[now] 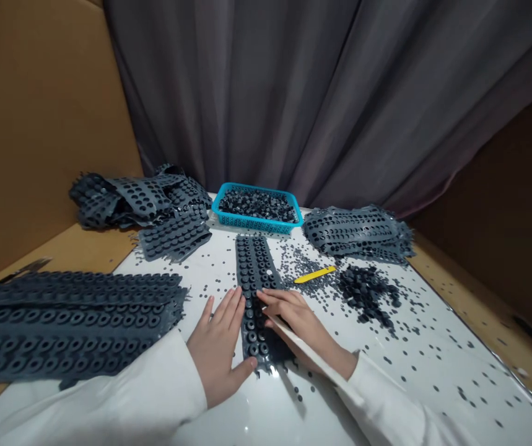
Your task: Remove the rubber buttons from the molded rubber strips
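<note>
A dark grey rubber sheet (252, 257) with rows of round moulded rings lies lengthwise in front of me on the white tabletop. My left hand (219, 347) rests flat along its left edge, fingers stretched out and the thumb at its near corner. Over the sheet's right side is my right hand (300, 319), its fingers bent and closed around a long pale flat stick (303, 347). That stick slants back over the hand toward the sleeve; its tip is near the rings. Part of the sheet is hidden beneath the right hand.
A blue basket (256, 224) full of small black pieces stands at the back. Ringed sheets (75, 322) lie left, with crumpled perforated sheets (140, 198) behind and a perforated stack (353, 232) at right. A yellow tool (314, 274) lies beside a black pile (370, 294) amid scattered discs.
</note>
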{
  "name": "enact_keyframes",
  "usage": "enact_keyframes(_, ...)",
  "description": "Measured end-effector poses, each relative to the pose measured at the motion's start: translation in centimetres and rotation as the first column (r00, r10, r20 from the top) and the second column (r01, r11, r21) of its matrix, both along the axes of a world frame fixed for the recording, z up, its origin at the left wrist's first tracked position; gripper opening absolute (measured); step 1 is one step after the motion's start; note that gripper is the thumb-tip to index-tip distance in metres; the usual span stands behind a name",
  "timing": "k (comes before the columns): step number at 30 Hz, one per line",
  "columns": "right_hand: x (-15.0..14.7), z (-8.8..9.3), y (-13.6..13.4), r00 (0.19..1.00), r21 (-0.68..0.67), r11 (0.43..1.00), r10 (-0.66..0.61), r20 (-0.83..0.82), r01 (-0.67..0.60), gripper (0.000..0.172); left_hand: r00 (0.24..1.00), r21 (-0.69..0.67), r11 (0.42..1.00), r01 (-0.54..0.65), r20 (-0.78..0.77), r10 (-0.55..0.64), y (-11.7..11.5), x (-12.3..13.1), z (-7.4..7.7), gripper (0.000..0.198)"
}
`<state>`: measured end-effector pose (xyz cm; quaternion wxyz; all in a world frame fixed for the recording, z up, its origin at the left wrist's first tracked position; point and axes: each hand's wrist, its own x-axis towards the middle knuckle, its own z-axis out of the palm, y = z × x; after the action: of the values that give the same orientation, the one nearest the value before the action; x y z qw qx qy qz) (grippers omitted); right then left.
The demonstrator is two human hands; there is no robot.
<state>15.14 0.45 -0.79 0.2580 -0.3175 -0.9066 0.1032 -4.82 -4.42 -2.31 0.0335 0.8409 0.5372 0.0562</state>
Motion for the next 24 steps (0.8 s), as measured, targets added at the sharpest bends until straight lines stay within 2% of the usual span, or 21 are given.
enact_keyframes(3, -0.1, 0.7, -0.2, 0.999, -0.172, 0.984, 0.045, -0.017, -0.047, 0.012, 1.0, -0.014, 1.0, -0.002, 0.0, 0.002, 0.0, 0.1, 0.1, 0.079)
enact_keyframes(7, 0.0, 0.5, -0.3, 0.996, -0.214, 0.973, 0.084, -0.007, -0.083, 0.014, 1.0, -0.02, 1.0, -0.007, 0.008, 0.007, 0.1, 0.0, 0.1, 0.078)
enact_keyframes(10, -0.1, 0.0, 0.0, 0.995, -0.162, 0.983, 0.093, 0.032, -0.087, 0.014, 1.0, -0.027, 1.0, 0.002, 0.01, -0.002, 0.1, 0.0, 0.1, 0.079)
enact_keyframes(14, -0.5, 0.0, 0.9, 0.987, -0.001, 0.992, 0.125, 0.105, -0.126, 0.017, 1.0, -0.02, 1.0, 0.004, 0.021, -0.003, 0.0, 0.0, 0.0, 0.078)
enact_keyframes(19, -1.6, 0.3, 2.5, 0.976, 0.19, 0.965, 0.155, 0.153, -0.183, 0.019, 1.0, -0.028, 1.0, 0.003, 0.01, -0.003, 0.0, 0.0, -0.1, 0.077)
enact_keyframes(22, -1.8, 0.5, 3.3, 0.98, 0.211, 0.963, 0.137, 0.145, -0.166, 0.018, 1.0, -0.039, 0.999, -0.005, 0.004, 0.005, 0.0, 0.0, 0.0, 0.079)
enact_keyframes(24, -1.6, 0.7, 3.4, 0.989, 0.172, 0.977, 0.112, 0.096, -0.127, 0.017, 1.0, -0.041, 0.999, -0.003, 0.007, 0.004, 0.0, 0.0, 0.0, 0.079)
